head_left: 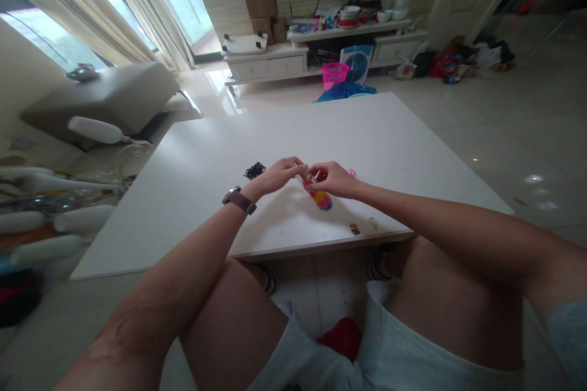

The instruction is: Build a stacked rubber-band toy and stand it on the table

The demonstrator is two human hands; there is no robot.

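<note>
Over the white table, my left hand and my right hand meet with fingertips bent together. Both pinch the upper end of a small multicoloured item, with red, yellow, pink and blue bands of colour. Its lower end slants toward me; its upper end is hidden by my fingers, and its exact kind is unclear. To the left of my left hand lies a loose pile of small black bands. A small pink thing is partly hidden behind my right wrist. Nearer me lie a yellow-and-blue cartoon charm and a small clear piece.
The table's front edge runs just above my knees. Beyond the table are a pink basket, a blue bag and a white TV cabinet with bowls on it. White chair-like parts stand at left.
</note>
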